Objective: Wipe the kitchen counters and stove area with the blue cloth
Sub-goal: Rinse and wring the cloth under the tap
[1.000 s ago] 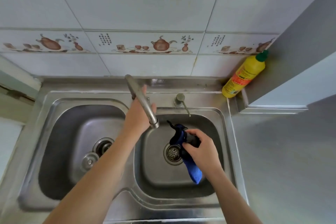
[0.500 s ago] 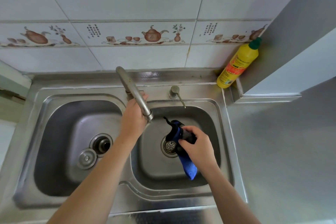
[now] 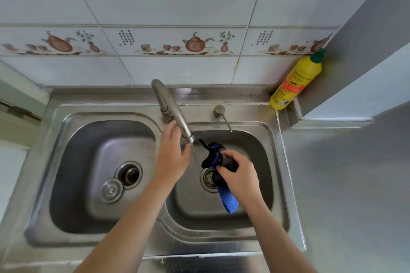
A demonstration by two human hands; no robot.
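Water's running now: half a second back the curved steel tap spout [image 3: 172,110] looked dry, and now a thin stream falls past the left hand [image 3: 172,154], which has come off the tap base and sits under the spout tip, fingers loosely extended, gripping nothing. The right hand [image 3: 240,177] has its fingers curled tight around the bunched blue microfibre cloth [image 3: 228,200], over the right stainless sink basin [image 3: 261,210] beside the stream. Looks like wetting comes next; counters aren't wiped yet.

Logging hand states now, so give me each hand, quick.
Left hand: open, fingers relaxed beside the faucet spout, holding nothing.
Right hand: gripping the blue cloth over the right basin.
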